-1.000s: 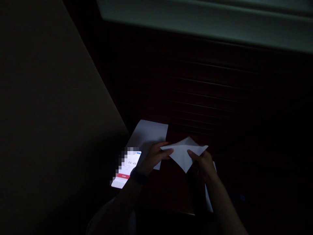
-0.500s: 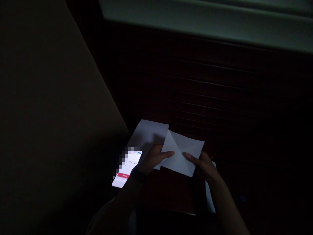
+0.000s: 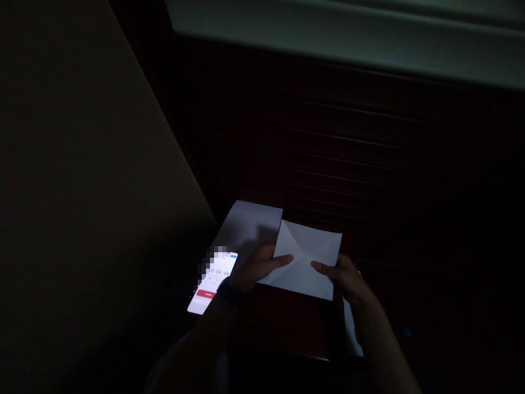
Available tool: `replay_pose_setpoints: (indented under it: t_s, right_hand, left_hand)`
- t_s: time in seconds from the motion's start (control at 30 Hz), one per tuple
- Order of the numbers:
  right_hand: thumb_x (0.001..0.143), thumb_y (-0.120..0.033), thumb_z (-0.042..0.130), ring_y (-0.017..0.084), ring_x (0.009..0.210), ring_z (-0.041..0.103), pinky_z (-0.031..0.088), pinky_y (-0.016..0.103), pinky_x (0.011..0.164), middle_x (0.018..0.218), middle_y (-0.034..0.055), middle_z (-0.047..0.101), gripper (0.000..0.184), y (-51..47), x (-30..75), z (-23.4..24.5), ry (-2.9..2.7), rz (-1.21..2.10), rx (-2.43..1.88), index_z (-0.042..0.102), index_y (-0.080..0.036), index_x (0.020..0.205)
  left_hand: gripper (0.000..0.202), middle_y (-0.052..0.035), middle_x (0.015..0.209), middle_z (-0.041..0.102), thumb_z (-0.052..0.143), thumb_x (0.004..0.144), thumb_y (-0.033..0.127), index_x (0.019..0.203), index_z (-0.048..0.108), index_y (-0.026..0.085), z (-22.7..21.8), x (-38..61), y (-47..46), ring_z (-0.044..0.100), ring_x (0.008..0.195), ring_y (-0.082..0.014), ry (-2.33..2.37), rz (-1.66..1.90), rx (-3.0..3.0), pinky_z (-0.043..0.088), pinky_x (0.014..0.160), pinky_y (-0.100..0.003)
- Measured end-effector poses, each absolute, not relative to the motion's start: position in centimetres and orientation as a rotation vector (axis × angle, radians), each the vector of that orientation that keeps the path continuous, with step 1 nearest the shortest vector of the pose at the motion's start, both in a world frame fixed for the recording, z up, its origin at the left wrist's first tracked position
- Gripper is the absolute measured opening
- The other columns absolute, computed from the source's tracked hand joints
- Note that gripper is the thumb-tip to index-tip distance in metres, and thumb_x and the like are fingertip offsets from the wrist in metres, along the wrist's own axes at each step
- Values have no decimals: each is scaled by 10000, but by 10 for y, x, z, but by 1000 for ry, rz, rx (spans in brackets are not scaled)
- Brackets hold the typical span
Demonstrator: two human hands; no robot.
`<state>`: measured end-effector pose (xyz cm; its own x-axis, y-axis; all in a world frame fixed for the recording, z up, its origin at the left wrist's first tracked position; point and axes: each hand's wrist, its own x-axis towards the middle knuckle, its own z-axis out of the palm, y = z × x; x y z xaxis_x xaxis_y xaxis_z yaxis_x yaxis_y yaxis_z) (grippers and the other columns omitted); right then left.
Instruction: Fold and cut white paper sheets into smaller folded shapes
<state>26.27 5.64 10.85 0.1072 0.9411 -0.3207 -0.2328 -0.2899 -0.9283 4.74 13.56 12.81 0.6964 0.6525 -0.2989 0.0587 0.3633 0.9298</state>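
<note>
A squarish sheet of white paper [image 3: 305, 243], with diagonal creases crossing near its middle, is held above a dark wooden table. My left hand [image 3: 262, 266], a dark band on its wrist, grips the paper's left side, thumb on top and fingers hidden beneath. On the right side, my right hand [image 3: 342, 276] pinches it the same way. Behind my left hand lies another white sheet [image 3: 256, 216]. A lit phone [image 3: 211, 282] showing a timer and a red button is just left of my left wrist, partly covered by it.
The dark wooden tabletop [image 3: 287, 323] ends at a front edge below my hands. Something pale [image 3: 351, 328] shows beside my right forearm. A dark slatted panel [image 3: 348, 131] stands behind, and a plain surface [image 3: 82, 164] slopes at left. The surroundings are very dim.
The held paper has turned slightly and lies flatter, and more of its creases show. My right thumb has shifted a little; both hands keep their grip.
</note>
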Motion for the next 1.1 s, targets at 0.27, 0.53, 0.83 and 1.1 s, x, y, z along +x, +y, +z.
replay_pose_setpoints:
  t_s: [0.27, 0.53, 0.83, 1.1]
  right_hand:
    - [608, -317, 762, 220, 791, 630, 469, 352, 740, 921, 85, 693, 352, 52, 265, 113, -858, 1503, -1273, 681, -148, 906]
    - [567, -314, 759, 208, 689, 630, 466, 307, 629, 795, 64, 714, 254, 51, 277, 111, -902, 1497, -1304, 737, -189, 787]
    - [564, -268, 724, 246, 736, 644, 481, 338, 616, 863, 62, 715, 244, 64, 254, 114, -679, 1112, -1371, 739, -240, 806]
    - [695, -199, 552, 240, 858, 629, 479, 325, 702, 939, 42, 700, 283, 61, 246, 108, -1009, 917, -1498, 721, -248, 916]
  left_hand:
    - [331, -100, 1047, 652, 653, 730, 293, 1027, 613, 154, 137, 46, 133, 618, 916, -229, 651, 425, 1153, 468, 802, -372]
    - [265, -57, 972, 676, 668, 690, 195, 955, 672, 184, 133, 47, 133, 603, 937, -225, 653, 478, 1148, 458, 819, -343]
    - [269, -48, 1090, 584, 546, 825, 358, 1060, 506, 235, 125, 59, 141, 613, 916, -197, 614, 823, 759, 486, 802, -393]
    - [240, -61, 1127, 590, 622, 781, 313, 978, 552, 193, 118, 66, 134, 563, 1035, -186, 628, 804, 720, 429, 904, -335]
